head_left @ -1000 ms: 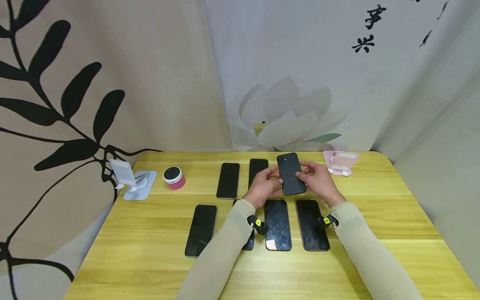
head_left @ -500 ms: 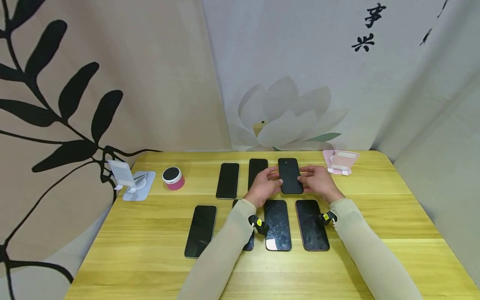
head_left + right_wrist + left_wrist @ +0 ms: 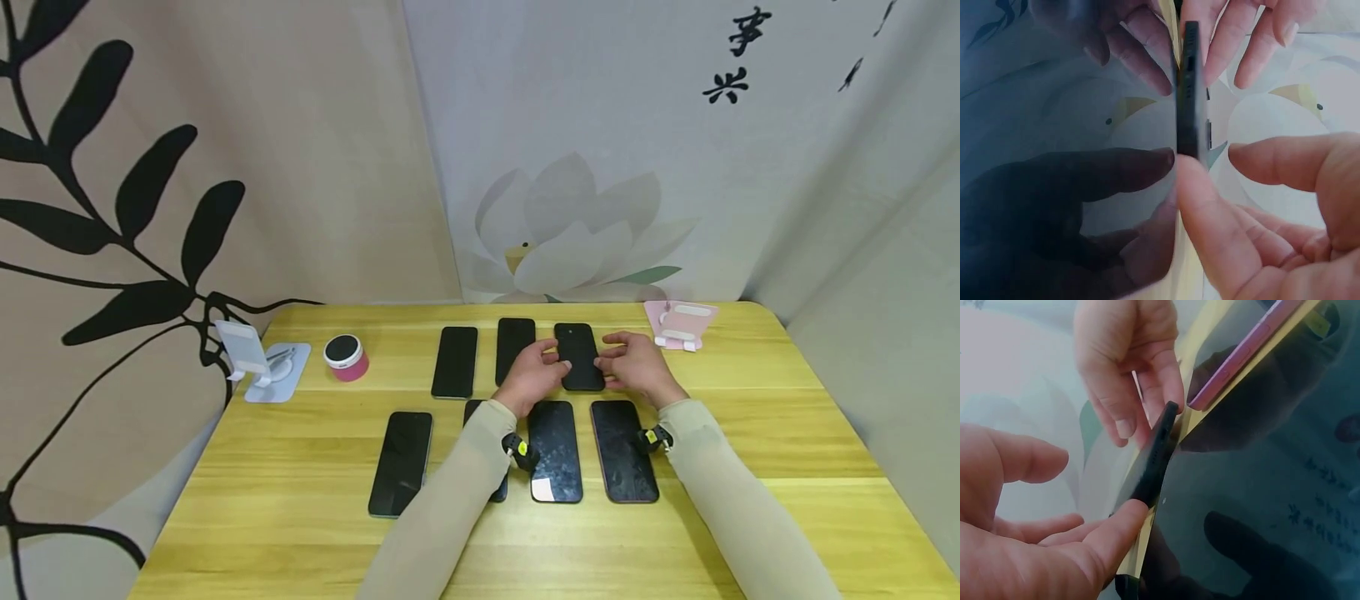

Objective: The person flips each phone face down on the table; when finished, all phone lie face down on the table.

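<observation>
A black phone [image 3: 579, 357] lies flat at the back of the table, its camera bump facing up in the right wrist view. My left hand [image 3: 531, 375] is at its left edge. One finger touches the phone's side in the left wrist view, while the thumb [image 3: 1038, 456] stands apart from it. On the other side is my right hand [image 3: 639, 367]; a finger meets the bottom corner of the phone [image 3: 1191, 94] in the right wrist view, its thumb [image 3: 1272, 161] raised clear. Neither hand grips it. Left of it lies another dark phone [image 3: 514, 337], partly behind my left hand.
A front row holds several phones, among them a smudged one [image 3: 555, 450] and a pink-edged one [image 3: 624, 454]. One phone [image 3: 454, 362] lies back left. A pink-and-white jar [image 3: 347, 358], a white phone stand [image 3: 251, 354] and a pink stand [image 3: 681, 323] flank them.
The black phone has gone from raised and tilted between both hands to flat on the table. My fingers have loosened, and both thumbs have come off it.
</observation>
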Tool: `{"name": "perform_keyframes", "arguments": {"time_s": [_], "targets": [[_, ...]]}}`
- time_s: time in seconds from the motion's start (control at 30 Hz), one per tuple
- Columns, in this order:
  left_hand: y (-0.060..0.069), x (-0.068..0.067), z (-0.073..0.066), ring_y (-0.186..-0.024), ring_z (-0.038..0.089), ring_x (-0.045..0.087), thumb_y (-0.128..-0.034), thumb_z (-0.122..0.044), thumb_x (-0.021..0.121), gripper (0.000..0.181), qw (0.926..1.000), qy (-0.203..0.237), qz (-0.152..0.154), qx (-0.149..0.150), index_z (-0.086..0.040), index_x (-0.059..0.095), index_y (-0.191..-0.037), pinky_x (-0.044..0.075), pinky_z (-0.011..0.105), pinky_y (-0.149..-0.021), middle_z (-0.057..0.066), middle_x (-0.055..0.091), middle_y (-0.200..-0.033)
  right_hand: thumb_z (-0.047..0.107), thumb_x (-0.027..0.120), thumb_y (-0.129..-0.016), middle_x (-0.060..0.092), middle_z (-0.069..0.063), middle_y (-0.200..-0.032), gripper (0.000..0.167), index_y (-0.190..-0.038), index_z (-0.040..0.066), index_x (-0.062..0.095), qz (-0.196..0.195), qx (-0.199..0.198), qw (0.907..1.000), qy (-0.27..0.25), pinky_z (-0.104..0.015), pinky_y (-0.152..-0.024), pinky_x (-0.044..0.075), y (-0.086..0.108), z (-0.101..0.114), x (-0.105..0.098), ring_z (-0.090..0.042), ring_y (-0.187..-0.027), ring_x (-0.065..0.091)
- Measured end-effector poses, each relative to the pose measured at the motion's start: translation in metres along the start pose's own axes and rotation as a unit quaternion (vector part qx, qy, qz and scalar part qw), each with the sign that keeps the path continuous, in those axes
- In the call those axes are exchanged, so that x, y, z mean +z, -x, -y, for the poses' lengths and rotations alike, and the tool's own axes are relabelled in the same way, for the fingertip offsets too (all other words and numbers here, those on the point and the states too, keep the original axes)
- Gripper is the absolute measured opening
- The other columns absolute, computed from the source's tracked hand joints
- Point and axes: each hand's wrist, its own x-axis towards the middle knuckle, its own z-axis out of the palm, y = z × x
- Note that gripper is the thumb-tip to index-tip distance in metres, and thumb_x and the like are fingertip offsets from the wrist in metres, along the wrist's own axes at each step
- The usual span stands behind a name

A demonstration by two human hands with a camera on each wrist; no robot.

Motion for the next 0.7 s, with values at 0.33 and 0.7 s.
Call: {"name": "perform_keyframes", "arguments": {"time_s": [0.33, 0.7], "targets": [[0.002, 0.0, -0.004, -0.145, 0.035, 0.054, -0.1066, -0.022, 0.064, 0.063, 0.9993, -0.031, 0.017, -0.009, -0.009, 0.04, -0.163, 0.05, 0.052, -0.116, 0.017, 0.048, -0.163, 0.016, 0.073, -0.1, 0.061, -0.028, -0.143, 0.06, -0.153, 0.001, 0.048, -0.004, 0.002, 1.0, 0.002, -0.036, -0.074, 0.067, 0.007, 0.001, 0.001, -0.028, -0.099, 0.075], [0.008, -0.013, -0.002, -0.143, 0.029, 0.055, -0.1059, -0.031, 0.065, 0.055, 0.9926, -0.115, 0.03, 0.027, -0.013, 0.051, -0.156, 0.051, 0.049, -0.114, 0.009, 0.057, -0.156, 0.025, 0.07, -0.102, 0.072, -0.024, -0.125, 0.047, -0.14, -0.001, 0.061, -0.048, -0.074, 0.99, 0.11, -0.038, -0.081, 0.06, 0.01, 0.004, -0.003, -0.032, -0.1, 0.072]]}}
